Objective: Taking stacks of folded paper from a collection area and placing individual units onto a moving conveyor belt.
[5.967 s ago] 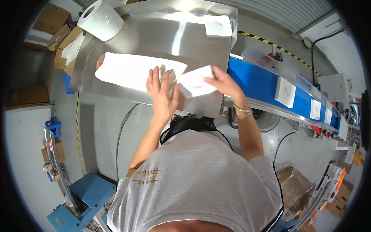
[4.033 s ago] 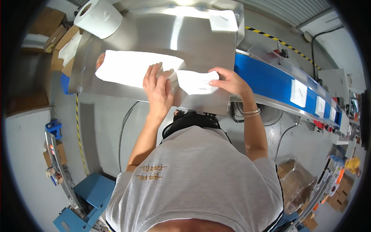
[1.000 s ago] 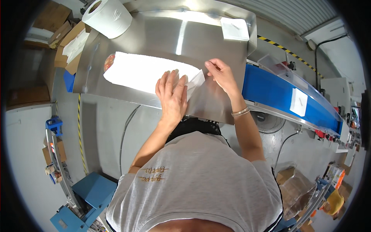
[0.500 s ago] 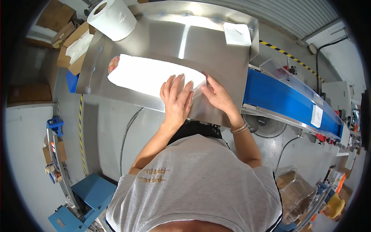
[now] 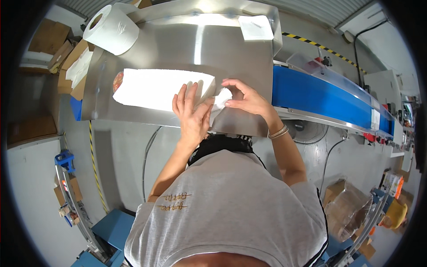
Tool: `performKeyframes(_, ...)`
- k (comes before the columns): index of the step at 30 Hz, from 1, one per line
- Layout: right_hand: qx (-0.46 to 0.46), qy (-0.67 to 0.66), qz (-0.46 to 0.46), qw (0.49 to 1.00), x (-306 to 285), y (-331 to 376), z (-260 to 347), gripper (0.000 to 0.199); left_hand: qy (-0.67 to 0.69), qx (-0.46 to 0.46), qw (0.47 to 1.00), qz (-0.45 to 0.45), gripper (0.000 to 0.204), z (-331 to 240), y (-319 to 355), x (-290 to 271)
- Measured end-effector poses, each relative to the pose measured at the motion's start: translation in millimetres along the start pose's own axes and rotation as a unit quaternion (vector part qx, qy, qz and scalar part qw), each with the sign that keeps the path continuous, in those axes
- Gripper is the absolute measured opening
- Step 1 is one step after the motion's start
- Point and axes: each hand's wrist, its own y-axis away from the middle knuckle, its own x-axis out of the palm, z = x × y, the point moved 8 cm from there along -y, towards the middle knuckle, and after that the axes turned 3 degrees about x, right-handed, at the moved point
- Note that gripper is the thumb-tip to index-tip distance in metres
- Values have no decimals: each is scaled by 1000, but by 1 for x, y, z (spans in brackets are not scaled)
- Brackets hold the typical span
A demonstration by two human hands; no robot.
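Currently, your left hand (image 5: 192,121) rests on the right end of the long white stack (image 5: 153,89), its fingers slightly apart and laid over the near side. That stack lies lengthwise on the near part of the steel table (image 5: 235,53), a red patterned round piece (image 5: 118,82) at its left end. Your right hand (image 5: 226,93) has thumb and forefinger apart, a curled white piece (image 5: 222,96) between them; whether they pinch it, I cannot tell. To your right runs a blue belt (image 5: 316,93); a white roll (image 5: 116,33) stands far left.
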Motion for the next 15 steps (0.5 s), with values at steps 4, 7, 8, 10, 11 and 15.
performKeyframes(4, -80, 74, 10, 994, -3, -1, -2, 36, 7, 10, 1000, 4, 20, -4, -2, 2)
performKeyframes(7, 39, -84, -5, 996, -12, 10, -31, 22, -16, -4, 1000, 1, 25, 7, 0, -2)
performKeyframes(8, -12, -137, -66, 988, -29, 13, -45, 19, -28, -7, 1000, -6, 28, 12, 2, -1)
performKeyframes(10, 15, 25, -226, 974, -81, 34, -54, 18, -39, -14, 999, -30, 34, 16, 4, -3)
performKeyframes(11, 58, 34, -296, 953, -112, 46, -70, 19, -41, -30, 998, -28, 38, 18, 2, -4)
performKeyframes(15, 94, 280, -522, 800, -219, 99, -104, 28, -57, -36, 998, -14, 39, 22, 4, -7)
